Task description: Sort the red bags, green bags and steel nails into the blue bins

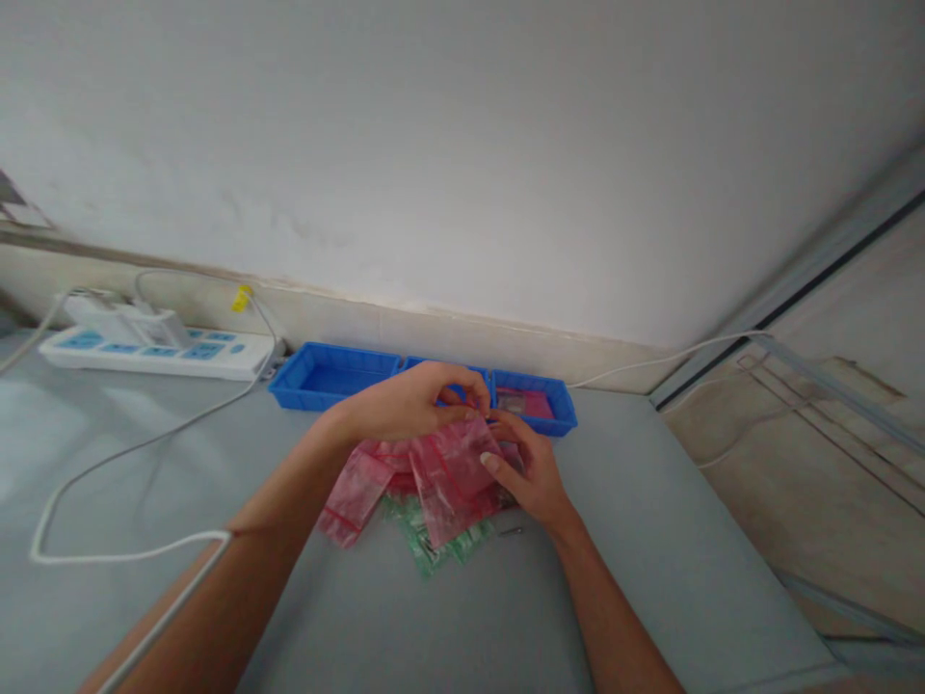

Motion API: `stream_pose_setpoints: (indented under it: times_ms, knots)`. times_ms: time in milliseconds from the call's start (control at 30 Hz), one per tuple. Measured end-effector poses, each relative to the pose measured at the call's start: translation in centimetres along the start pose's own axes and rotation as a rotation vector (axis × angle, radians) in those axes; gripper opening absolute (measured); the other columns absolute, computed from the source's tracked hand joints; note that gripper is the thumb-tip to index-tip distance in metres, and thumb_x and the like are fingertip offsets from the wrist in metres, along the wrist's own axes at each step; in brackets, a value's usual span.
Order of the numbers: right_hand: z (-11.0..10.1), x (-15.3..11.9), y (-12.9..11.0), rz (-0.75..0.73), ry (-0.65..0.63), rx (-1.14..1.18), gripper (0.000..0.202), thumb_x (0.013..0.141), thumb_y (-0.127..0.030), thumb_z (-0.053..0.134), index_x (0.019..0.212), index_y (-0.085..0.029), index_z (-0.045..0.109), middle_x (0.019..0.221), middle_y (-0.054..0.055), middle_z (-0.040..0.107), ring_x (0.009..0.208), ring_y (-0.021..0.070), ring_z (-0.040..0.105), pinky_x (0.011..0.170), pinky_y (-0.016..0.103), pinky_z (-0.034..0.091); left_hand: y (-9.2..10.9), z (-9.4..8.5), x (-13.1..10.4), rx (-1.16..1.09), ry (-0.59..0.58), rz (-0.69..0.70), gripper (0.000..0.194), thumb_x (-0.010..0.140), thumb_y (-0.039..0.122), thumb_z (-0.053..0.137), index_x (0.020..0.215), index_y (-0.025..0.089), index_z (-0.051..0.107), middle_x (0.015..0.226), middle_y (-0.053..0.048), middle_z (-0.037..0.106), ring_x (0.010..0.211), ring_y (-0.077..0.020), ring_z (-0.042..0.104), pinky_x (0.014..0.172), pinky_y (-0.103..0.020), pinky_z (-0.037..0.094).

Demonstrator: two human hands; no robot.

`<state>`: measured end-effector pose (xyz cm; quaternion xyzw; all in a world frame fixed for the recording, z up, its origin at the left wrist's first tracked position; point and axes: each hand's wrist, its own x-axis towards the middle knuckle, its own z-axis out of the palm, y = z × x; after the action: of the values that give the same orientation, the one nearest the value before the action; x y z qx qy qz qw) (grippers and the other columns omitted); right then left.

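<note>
My left hand is bent over the top of a pink plastic zip bag, its thumb and fingers pinched at the upper edge. From the other side, my right hand grips the same bag between thumb and fingers. Beneath lie more pink bags, one of them flat at the left. Green plastic bags with small dark pieces inside stick out at the front of the pile. A small metal piece rests on the table just below my right hand.
Three blue trays stand along the wall: the left tray, a middle one partly behind my left hand, and the right tray containing pink bags. A white power strip sits at the left. A white cable crosses my left forearm.
</note>
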<state>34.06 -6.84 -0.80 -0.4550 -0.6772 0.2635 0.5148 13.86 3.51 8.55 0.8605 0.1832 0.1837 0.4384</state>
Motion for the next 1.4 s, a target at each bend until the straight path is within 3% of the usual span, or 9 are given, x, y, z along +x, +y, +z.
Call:
stream_pose_setpoints:
  times_ms: [100, 267, 433, 533, 700, 800, 933, 1200, 1400]
  knots:
    - [0.3, 0.0, 0.2, 0.147, 0.061, 0.171, 0.07, 0.076, -0.04, 0.085, 0.137, -0.028, 0.055, 0.12, 0.007, 0.073, 0.097, 0.0247, 0.073, 0.081, 0.038, 0.061, 0.1, 0.4, 0.8, -0.101, 0.175, 0.034, 0.017, 0.089, 0.029, 0.058, 0.099, 0.017, 0.066, 0.099, -0.004, 0.072, 0.089, -0.0174, 0.068, 0.082, -0.028, 0.054]
    - [0.0, 1.0, 0.4, 0.277, 0.274, 0.389, 0.091, 0.075, -0.04, 0.085, 0.151, -0.029, 0.035, 0.083, 0.001, 0.077, 0.063, 0.0208, 0.072, 0.064, 0.036, 0.063, -0.6, 0.7, 1.7, -0.053, 0.327, 0.02, 0.021, 0.088, 0.032, 0.057, 0.098, 0.017, 0.067, 0.097, -0.004, 0.072, 0.085, -0.0169, 0.067, 0.08, -0.028, 0.053]
    - [-2.2, 1.5, 2.1, 0.191, 0.592, 0.146, 0.047, 0.081, -0.044, 0.077, 0.119, -0.019, 0.065, 0.082, 0.004, 0.076, 0.066, 0.0195, 0.071, 0.067, 0.033, 0.059, -1.5, 0.8, 2.1, 0.216, 0.459, -0.113, 0.027, 0.087, 0.031, 0.056, 0.104, 0.016, 0.071, 0.088, -0.005, 0.073, 0.079, -0.0182, 0.067, 0.075, -0.029, 0.053]
    - [-3.7, 1.2, 3.4, 0.145, 0.655, -0.13, 0.036, 0.087, -0.047, 0.069, 0.103, -0.016, 0.075, 0.092, 0.01, 0.076, 0.078, 0.0222, 0.07, 0.077, 0.037, 0.057, -1.6, 0.7, 1.9, 0.344, 0.339, -0.122, 0.026, 0.09, 0.03, 0.056, 0.103, 0.017, 0.074, 0.094, -0.006, 0.075, 0.082, -0.0186, 0.069, 0.079, -0.028, 0.052]
    - [-4.7, 0.9, 4.7, 0.045, 0.576, -0.585, 0.039, 0.094, -0.049, 0.06, 0.104, -0.017, 0.08, 0.103, 0.015, 0.074, 0.106, 0.0293, 0.062, 0.099, 0.048, 0.048, -1.2, 0.8, 0.7, 0.518, -0.063, -0.242, 0.018, 0.084, 0.021, 0.064, 0.095, 0.021, 0.079, 0.09, -0.004, 0.077, 0.081, -0.019, 0.07, 0.073, -0.025, 0.049]
    - [-4.6, 0.8, 4.9, 0.052, 0.459, -0.734, 0.041, 0.1, -0.047, 0.049, 0.11, -0.021, 0.079, 0.109, 0.014, 0.075, 0.122, 0.0334, 0.053, 0.106, 0.057, 0.039, -0.9, 1.2, 0.2, 0.589, -0.143, -0.372, 0.018, 0.079, 0.021, 0.072, 0.095, 0.021, 0.08, 0.089, -0.005, 0.076, 0.082, -0.0202, 0.07, 0.069, -0.024, 0.047]
    - [-4.2, 0.4, 5.1, 0.114, 0.365, -0.899, 0.044, 0.102, -0.051, 0.046, 0.105, -0.024, 0.08, 0.147, 0.012, 0.058, 0.138, 0.0385, 0.039, 0.108, 0.064, 0.03, -0.7, 1.8, 0.3, 0.609, -0.212, -0.452, 0.018, 0.072, 0.023, 0.081, 0.089, 0.018, 0.078, 0.082, -0.005, 0.074, 0.073, -0.0204, 0.067, 0.06, -0.025, 0.043]
    - [-3.5, 0.6, 4.1, 0.056, 0.359, -0.891, 0.037, 0.103, -0.043, 0.047, 0.115, -0.021, 0.074, 0.129, 0.009, 0.071, 0.14, 0.0361, 0.04, 0.114, 0.062, 0.026, -0.5, 2.0, 0.5, 0.6, -0.264, -0.42, 0.011, 0.076, 0.009, 0.069, 0.084, 0.016, 0.071, 0.084, -0.002, 0.07, 0.072, -0.0147, 0.062, 0.058, -0.022, 0.039]
    - [-2.8, 0.8, 0.5, -0.098, 0.292, -0.517, 0.029, 0.099, -0.039, 0.054, 0.113, -0.022, 0.072, 0.11, 0.009, 0.075, 0.105, 0.0255, 0.066, 0.1, 0.044, 0.049, 0.5, 1.0, 0.4, 0.351, -0.239, -0.202, 0.008, 0.079, 0.012, 0.066, 0.084, 0.018, 0.065, 0.076, 0.003, 0.068, 0.072, -0.0135, 0.063, 0.062, -0.021, 0.042]
